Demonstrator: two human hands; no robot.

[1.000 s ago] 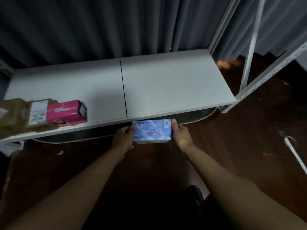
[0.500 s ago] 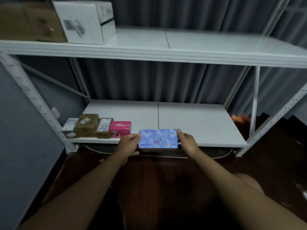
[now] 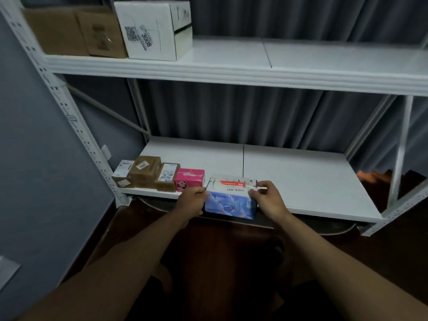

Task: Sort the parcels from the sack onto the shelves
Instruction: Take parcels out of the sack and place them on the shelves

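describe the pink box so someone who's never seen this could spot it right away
Start at the white metal rack and drop to its lower shelf, where a row of small parcels sits at the front left edge. The pink box is the rightmost in that row, just left of the blue box held by both hands. It is the only bright pink one; its neighbours are brown cardboard or white.

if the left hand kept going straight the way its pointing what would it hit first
Probably the pink box. The left hand grips the blue box at its left end and points up and away toward the lower shelf, where the pink box stands just beyond the knuckles; depth is uncertain.
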